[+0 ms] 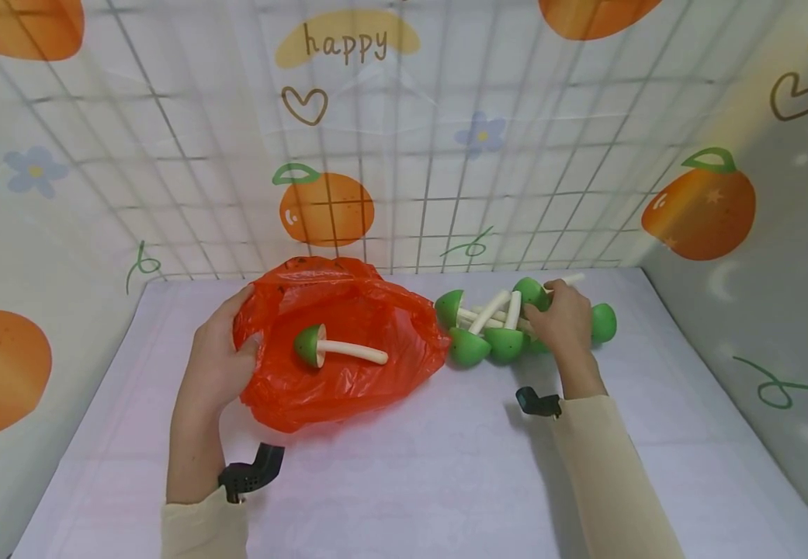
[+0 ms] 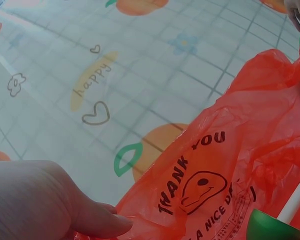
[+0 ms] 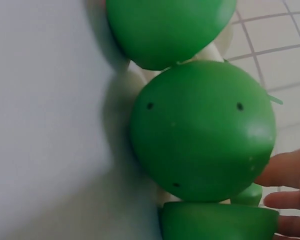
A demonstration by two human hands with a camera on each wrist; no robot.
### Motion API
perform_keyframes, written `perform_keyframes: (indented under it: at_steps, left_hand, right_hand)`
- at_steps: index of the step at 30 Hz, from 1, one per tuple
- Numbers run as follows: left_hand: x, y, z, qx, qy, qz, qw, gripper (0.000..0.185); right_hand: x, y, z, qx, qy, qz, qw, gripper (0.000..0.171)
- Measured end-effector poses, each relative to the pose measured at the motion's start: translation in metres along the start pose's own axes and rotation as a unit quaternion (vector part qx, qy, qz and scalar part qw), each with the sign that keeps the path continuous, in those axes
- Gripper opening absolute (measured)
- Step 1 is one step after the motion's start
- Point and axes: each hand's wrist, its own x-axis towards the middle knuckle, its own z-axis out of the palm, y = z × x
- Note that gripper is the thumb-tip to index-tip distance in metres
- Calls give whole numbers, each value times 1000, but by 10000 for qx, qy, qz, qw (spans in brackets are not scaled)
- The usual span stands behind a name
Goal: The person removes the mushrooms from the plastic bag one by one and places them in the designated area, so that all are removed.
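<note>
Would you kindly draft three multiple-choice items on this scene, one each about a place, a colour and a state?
1. Where does the lone green mushroom toy lie?
A. In the red bag
B. On the bare table
C. In the right hand

2. What colour are the stems of the toy pile?
A. Blue
B. Black
C. Cream

3. What is the left hand doing?
A. Lying flat on the table
B. Holding the bag's edge
C. Gripping a toy

Answers: 1 A, red plastic surrounds it; 2 C, pale stems cross the pile; 3 B, its thumb presses the bag's rim while the right hand is at the pile.
</note>
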Motion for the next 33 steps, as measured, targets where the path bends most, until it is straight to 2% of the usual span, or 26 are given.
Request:
perform_keyframes:
  at_steps: [5, 10, 13, 17, 23, 31, 33]
  left_hand:
    - [0, 0, 0, -40, -19, 12, 10000, 75]
    - [1, 0, 0, -53, -52, -33, 10000, 75]
    - [1, -1, 1, -36, -47, -44, 10000, 75]
    - [1, -1, 2, -4, -50, -49, 10000, 75]
    - [1, 0, 3, 21, -92, -73, 9999, 75]
    - [0, 5, 4, 29, -160, -163, 9997, 74]
    - [1, 5, 4, 58, -151, -175, 9997, 74]
  right_hand:
    - [-8, -3, -4, 198, 270, -61, 9994, 56]
    - [-21, -16, -11, 674, 842, -150, 9941, 48]
    - [-29, -29, -14, 909, 1126, -387, 9887, 43]
    - [-38, -46, -16, 1229, 1250, -852, 9808, 37]
    - [-54, -74, -11, 1824, 1186, -1639, 9622, 26]
    - [-73, -112, 5, 2413, 542, -2537, 9351, 21]
    - [-76, -119, 9, 2452, 407, -2651, 9316, 21]
